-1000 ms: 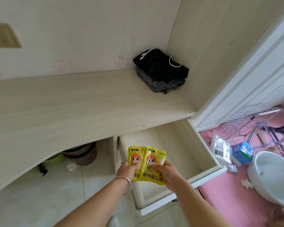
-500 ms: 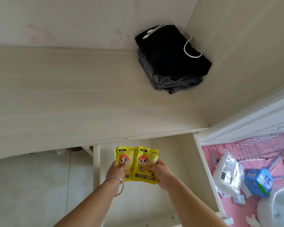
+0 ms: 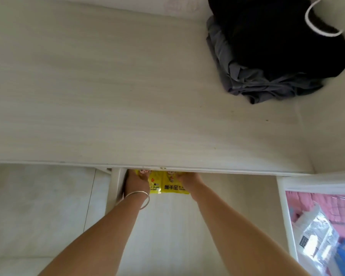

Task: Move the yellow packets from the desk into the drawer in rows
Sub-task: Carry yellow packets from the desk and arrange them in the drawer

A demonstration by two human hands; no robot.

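Two yellow packets lie side by side at the far end of the open drawer [image 3: 167, 232], their tops hidden under the desk's front edge [image 3: 187, 169]. My left hand [image 3: 136, 183], with a silver bangle on the wrist, holds the left packet [image 3: 155, 184]. On the other side, my right hand [image 3: 188, 181] holds the right packet [image 3: 172, 187]. The fingertips of both hands are partly hidden under the desk edge. No packets show on the pale wooden desk top [image 3: 118, 96].
A pile of folded black and grey clothes [image 3: 267, 56] with a white cord lies at the desk's back right corner. The drawer's right wall [image 3: 283, 206] stands beside a pink floor mat with a silver bag [image 3: 315, 242]. Pale floor tiles lie left of the drawer.
Both hands have carried the two packets forward and down, to the far end of the drawer and under the desk edge. My head has tipped downward and closer.
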